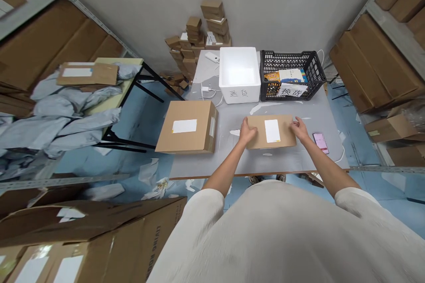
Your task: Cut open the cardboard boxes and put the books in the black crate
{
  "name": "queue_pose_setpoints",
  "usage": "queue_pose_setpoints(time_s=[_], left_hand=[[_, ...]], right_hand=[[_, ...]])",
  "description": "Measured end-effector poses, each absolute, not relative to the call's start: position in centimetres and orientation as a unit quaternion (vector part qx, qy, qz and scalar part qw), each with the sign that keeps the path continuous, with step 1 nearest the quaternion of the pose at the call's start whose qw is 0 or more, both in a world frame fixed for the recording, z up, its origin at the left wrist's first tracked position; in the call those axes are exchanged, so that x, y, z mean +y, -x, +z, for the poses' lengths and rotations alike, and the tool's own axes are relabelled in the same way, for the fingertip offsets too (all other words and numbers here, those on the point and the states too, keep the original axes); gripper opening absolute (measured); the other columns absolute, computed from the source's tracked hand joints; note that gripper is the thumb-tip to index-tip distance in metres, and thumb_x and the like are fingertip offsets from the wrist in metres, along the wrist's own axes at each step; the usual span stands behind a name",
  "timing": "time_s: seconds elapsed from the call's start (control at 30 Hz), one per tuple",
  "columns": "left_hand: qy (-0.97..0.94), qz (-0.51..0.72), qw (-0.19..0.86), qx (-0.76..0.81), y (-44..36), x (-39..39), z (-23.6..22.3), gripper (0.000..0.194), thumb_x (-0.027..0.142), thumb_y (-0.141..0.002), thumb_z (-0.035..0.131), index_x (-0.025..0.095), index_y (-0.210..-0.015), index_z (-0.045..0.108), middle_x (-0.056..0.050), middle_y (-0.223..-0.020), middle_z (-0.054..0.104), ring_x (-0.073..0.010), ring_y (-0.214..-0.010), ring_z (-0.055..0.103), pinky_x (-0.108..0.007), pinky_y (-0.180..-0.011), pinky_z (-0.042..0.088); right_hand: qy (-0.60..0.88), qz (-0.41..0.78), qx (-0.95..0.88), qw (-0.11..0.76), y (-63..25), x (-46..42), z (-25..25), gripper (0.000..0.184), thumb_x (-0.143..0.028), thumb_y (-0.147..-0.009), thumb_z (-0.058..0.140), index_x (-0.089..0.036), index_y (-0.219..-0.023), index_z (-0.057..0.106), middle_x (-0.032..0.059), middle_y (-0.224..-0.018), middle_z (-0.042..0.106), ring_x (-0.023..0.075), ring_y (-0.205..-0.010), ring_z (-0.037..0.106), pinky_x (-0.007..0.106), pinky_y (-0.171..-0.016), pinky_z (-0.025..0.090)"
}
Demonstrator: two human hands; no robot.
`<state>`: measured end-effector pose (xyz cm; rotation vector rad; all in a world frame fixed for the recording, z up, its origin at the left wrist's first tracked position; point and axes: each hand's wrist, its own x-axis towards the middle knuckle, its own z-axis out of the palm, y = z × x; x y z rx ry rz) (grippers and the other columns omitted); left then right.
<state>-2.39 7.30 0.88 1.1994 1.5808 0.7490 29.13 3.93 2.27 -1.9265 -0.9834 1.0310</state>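
A flat cardboard box (289, 131) with a white label lies near the front of the grey table, between my two hands. My left hand (247, 131) grips its left end, the thumb resting over the top face and the other fingers along the far left corner. At the opposite end, my right hand (299, 129) holds the upper right corner, with fingers bent and partly hidden by the hand itself. A phone (320, 143) with a lit pinkish screen lies to the right of my right hand. To the left sits a larger closed cardboard box (186, 138), also labelled.
Behind are a white foam box (241, 93) and a black plastic crate (292, 90) holding colourful packages, both with handwritten signs. Small cartons (217, 26) are stacked by the wall. Grey parcels (56, 106) cover a left-hand table. Shelving with cartons (381, 62) flanks the right.
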Motion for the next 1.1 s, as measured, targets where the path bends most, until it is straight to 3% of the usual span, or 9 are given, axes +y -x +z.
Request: queue_pose_setpoints(time_s=[0.23, 0.37, 0.5, 0.63, 0.9, 1.1], left_hand=[[-0.495, 0.381, 0.443, 0.643, 2.5, 8.5, 2.3, 0.091, 0.036, -0.095, 0.077, 0.029, -0.173, 0.032, -0.015, -0.160, 0.051, -0.0315, -0.150, 0.057, -0.044, -0.128, 0.044], [-0.515, 0.337, 0.428, 0.662, 2.8, 7.4, 1.1, 0.073, 0.047, -0.104, 0.068, 0.026, -0.168, 0.041, -0.016, -0.148, 0.057, -0.0322, -0.138, 0.064, -0.045, -0.123, 0.047], [-0.541, 0.260, 0.402, 0.692, 3.2, 6.5, -0.3, 0.061, 0.053, -0.108, 0.057, 0.022, -0.161, 0.052, -0.021, -0.152, 0.059, -0.0377, -0.138, 0.064, -0.049, -0.120, 0.047], [-0.546, 0.209, 0.377, 0.718, 3.4, 6.6, -1.3, 0.055, 0.055, -0.108, 0.055, 0.022, -0.152, 0.059, -0.021, -0.150, 0.065, -0.0398, -0.142, 0.061, -0.050, -0.118, 0.046], [-0.556, 0.213, 0.361, 0.718, 3.3, 7.0, -2.7, 0.049, 0.048, -0.100, 0.068, 0.021, -0.142, 0.065, -0.019, -0.141, 0.070, -0.0365, -0.136, 0.065, -0.045, -0.112, 0.050], [-0.542, 0.231, 0.392, 0.706, 3.4, 8.3, -2.7, 0.048, 0.035, -0.093, 0.074, 0.018, -0.138, 0.068, -0.019, -0.137, 0.075, -0.0357, -0.127, 0.071, -0.045, -0.109, 0.055]], right_hand=[[0.733, 0.326, -0.408, 0.435, -29.6, 4.8, 3.2, 0.085, -0.067, -0.093, 0.066, -0.022, -0.165, 0.054, 0.0130, -0.144, 0.072, 0.0302, -0.133, 0.067, 0.045, -0.121, 0.051], [0.781, 0.302, -0.414, 0.357, -30.7, 4.0, 2.2, 0.077, -0.070, -0.100, 0.054, -0.016, -0.153, 0.065, 0.0183, -0.136, 0.075, 0.0351, -0.133, 0.066, 0.049, -0.122, 0.047], [0.805, 0.313, -0.432, 0.259, -31.6, 3.1, 0.9, 0.066, -0.070, -0.103, 0.049, -0.017, -0.130, 0.077, 0.0209, -0.131, 0.078, 0.0383, -0.127, 0.070, 0.048, -0.114, 0.051], [0.802, 0.341, -0.437, 0.222, -31.4, 3.0, 0.1, 0.055, -0.063, -0.102, 0.055, -0.017, -0.121, 0.079, 0.0193, -0.129, 0.080, 0.0351, -0.119, 0.073, 0.043, -0.106, 0.054], [0.784, 0.371, -0.418, 0.271, -31.5, 3.3, -1.4, 0.046, -0.056, -0.092, 0.073, -0.017, -0.116, 0.079, 0.0155, -0.123, 0.083, 0.0302, -0.114, 0.075, 0.039, -0.099, 0.059], [0.788, 0.352, -0.418, 0.285, -31.3, 3.5, -1.9, 0.046, -0.054, -0.088, 0.076, -0.018, -0.116, 0.079, 0.0157, -0.127, 0.082, 0.0326, -0.120, 0.075, 0.044, -0.110, 0.056]])
